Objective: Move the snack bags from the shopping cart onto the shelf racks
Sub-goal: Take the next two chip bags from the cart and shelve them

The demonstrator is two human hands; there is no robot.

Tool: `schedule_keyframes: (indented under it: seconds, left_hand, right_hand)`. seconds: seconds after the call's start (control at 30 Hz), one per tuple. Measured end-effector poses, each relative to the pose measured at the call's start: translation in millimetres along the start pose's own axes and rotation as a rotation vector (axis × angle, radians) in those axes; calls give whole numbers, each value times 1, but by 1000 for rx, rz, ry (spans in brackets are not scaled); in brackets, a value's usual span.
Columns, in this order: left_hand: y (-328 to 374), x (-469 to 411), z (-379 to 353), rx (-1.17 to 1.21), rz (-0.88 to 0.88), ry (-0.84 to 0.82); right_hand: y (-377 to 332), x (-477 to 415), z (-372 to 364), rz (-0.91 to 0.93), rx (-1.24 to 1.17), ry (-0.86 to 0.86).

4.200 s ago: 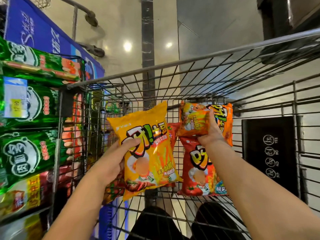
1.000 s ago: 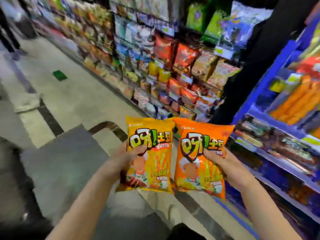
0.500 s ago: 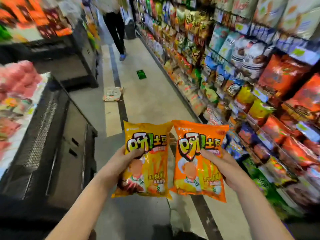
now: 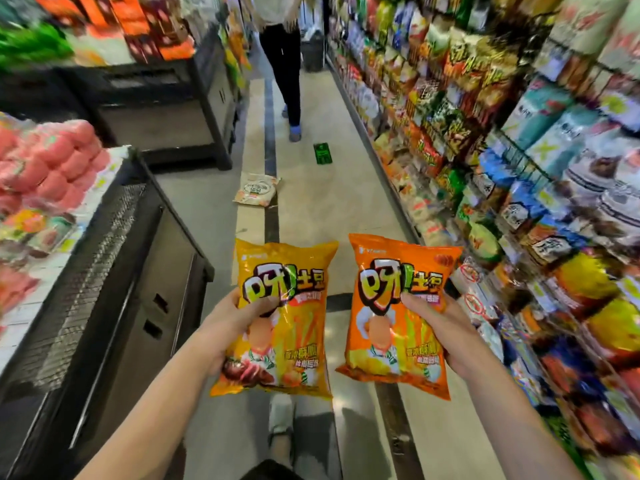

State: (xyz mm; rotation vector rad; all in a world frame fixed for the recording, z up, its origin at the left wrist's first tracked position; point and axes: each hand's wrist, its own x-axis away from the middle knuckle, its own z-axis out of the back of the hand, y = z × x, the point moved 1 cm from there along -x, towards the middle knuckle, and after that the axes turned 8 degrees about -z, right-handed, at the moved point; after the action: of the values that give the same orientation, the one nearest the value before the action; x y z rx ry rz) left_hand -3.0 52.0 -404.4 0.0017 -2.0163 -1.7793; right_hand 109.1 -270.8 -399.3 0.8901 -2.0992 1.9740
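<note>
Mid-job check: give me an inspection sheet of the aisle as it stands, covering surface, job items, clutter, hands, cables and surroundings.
Surface: tiled aisle floor with a dark stripe running along it.
Job's things: yellow snack bag and orange snack bag, both held upright in the air, side by side, apart; shelf racks on the right are full of snacks.
Clutter: a pale snack bag and a green flat item lie on the floor ahead.
Hands: left hand grips the yellow bag; right hand grips the orange bag.
Cables: nothing seen.
Surroundings: black display stand on the left; another person stands further up the aisle.
</note>
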Motion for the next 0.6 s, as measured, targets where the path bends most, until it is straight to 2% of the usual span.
schedule_keyframes:
  seconds: [0.27,0.6]
  left_hand:
    - [56,-157,29,-9,-58,-113]
    - [150,-363,88,-12,-128,-177]
  right_hand:
    - [-52,-117,-37,-3,3,104]
    - [-149,-251,-103,1,-49,301]
